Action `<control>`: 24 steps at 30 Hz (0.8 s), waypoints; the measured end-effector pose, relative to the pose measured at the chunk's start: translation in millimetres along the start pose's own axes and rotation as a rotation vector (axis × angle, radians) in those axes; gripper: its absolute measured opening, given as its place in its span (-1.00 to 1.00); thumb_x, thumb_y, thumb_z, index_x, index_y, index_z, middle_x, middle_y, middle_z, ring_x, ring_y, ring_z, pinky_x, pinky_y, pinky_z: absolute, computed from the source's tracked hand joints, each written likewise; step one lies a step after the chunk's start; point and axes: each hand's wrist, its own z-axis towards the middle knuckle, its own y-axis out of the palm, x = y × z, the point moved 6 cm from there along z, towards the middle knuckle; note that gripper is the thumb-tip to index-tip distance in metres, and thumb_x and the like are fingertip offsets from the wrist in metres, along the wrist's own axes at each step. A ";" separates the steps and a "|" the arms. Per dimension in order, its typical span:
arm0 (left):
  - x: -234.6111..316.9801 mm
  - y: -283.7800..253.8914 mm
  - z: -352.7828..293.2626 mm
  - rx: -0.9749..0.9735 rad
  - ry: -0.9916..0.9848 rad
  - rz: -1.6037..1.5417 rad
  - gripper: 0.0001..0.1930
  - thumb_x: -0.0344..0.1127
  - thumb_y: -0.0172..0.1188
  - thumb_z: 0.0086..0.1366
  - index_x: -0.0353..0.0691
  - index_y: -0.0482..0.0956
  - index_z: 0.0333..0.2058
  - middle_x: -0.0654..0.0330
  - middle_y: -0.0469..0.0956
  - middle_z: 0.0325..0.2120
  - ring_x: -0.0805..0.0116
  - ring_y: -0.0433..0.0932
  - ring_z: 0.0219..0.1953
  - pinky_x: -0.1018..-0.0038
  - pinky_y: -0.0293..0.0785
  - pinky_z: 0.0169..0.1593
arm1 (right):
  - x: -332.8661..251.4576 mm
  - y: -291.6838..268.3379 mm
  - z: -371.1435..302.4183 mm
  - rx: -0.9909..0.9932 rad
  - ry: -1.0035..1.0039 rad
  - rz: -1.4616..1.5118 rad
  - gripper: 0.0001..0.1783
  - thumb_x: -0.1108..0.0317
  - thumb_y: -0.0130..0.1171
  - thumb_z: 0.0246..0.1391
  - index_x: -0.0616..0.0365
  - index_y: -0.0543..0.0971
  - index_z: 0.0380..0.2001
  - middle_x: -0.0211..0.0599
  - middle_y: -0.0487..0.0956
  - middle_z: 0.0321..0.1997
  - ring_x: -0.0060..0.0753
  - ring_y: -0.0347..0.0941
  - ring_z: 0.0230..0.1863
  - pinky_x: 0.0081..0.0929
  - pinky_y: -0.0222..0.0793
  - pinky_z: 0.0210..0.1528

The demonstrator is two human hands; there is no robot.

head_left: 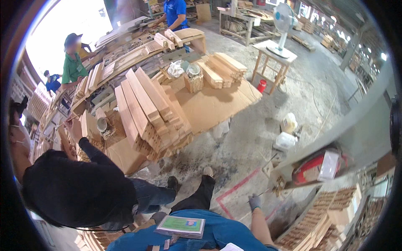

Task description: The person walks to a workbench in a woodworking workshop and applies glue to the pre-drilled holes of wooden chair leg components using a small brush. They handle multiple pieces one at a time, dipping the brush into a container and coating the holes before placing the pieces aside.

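My right hand (254, 202), in a grey glove, hangs low beside my body at the right. Its fingers are closed round a thin stick-like tool (264, 192), whose exact kind is too small to make out. What looks like my left hand (159, 216), also in a grey glove, shows only partly beside the badge (181, 226) on my blue shirt; its fingers are hidden. Ahead of me, out of reach of both hands, a stack of planed wooden pieces (146, 106) lies on a cardboard-covered table (217, 104). Several pieces have rows of holes in their ends.
A co-worker in black (79, 188) stands close on my left, one hand at the table. Two tins (193, 70) (103, 124) stand among the wood. Right of the table are a fan (283, 21), plastic jugs (286, 141) and a pillar (335, 125). Wood stacks (322, 217) stand lower right.
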 end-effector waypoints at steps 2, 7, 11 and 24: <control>6.7 -17.6 31.4 0.046 0.073 0.048 -0.71 -0.22 -0.08 0.25 -0.22 0.60 -0.36 0.03 0.59 -0.40 0.00 0.56 -0.27 0.16 0.43 -0.22 | -15.5 18.4 24.3 0.035 -0.085 -0.097 -0.44 -0.02 0.02 0.06 0.25 0.44 -0.05 0.15 0.53 -0.17 0.16 0.46 -0.12 -0.09 0.38 -0.09; 4.6 -85.8 136.1 -0.076 -0.025 0.050 -0.66 -0.18 -0.13 0.27 -0.23 0.60 -0.30 -0.01 0.59 -0.30 -0.04 0.55 -0.19 0.15 0.43 -0.15 | -15.2 25.6 80.9 -0.267 -0.031 -0.314 -0.43 -0.01 0.04 0.03 0.20 0.43 -0.03 0.16 0.50 -0.12 0.15 0.43 -0.06 -0.08 0.35 -0.05; -11.5 -154.0 202.2 -0.218 -0.162 -0.118 -0.60 -0.12 -0.20 0.30 -0.23 0.58 -0.22 -0.10 0.54 -0.18 -0.07 0.52 -0.14 0.11 0.40 -0.10 | -13.2 -41.1 139.5 -0.248 0.086 -0.360 -0.47 0.03 0.03 0.04 0.19 0.44 -0.02 0.12 0.49 -0.08 0.11 0.41 -0.03 -0.12 0.34 -0.02; 29.7 -245.6 293.1 0.339 -0.017 0.152 -0.82 -0.38 -0.01 0.15 -0.23 0.58 -0.37 -0.01 0.57 -0.48 0.08 0.58 -0.36 0.16 0.49 -0.28 | -108.6 -186.9 366.3 0.162 0.052 -0.264 -0.49 0.15 -0.01 0.05 0.17 0.38 0.05 0.12 0.38 0.09 0.05 0.35 0.08 -0.18 0.25 0.10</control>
